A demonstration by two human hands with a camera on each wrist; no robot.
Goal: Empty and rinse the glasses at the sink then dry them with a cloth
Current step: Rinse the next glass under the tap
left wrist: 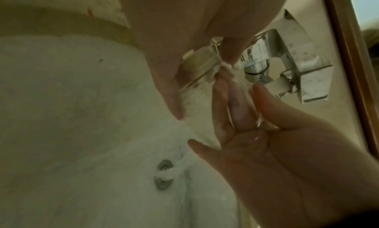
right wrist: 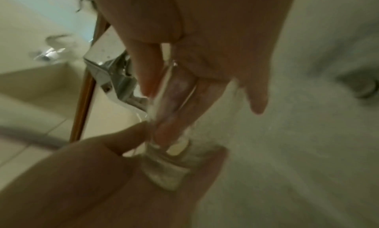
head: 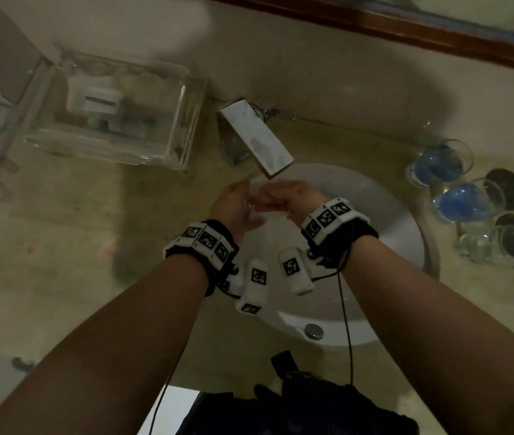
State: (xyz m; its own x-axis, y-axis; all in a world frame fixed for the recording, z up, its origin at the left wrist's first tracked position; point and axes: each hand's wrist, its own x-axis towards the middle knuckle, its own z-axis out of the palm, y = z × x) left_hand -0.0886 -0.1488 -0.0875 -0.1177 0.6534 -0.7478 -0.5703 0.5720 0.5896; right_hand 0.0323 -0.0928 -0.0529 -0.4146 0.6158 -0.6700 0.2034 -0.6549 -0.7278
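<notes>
Over the white sink, under the chrome faucet, both hands hold one clear glass. My left hand grips its thick base, thumb and fingers curled round it. My right hand reaches straight fingers into the glass bowl, with other fingers lying outside the wall. Water splashes at the glass and runs to the drain. Two glasses with blue liquid and an empty clear glass stand on the counter at right.
A clear acrylic box sits on the counter at the left of the faucet. Dark round coasters lie behind the glasses at right. A wooden mirror frame runs along the back. Dark fabric hangs at the front edge.
</notes>
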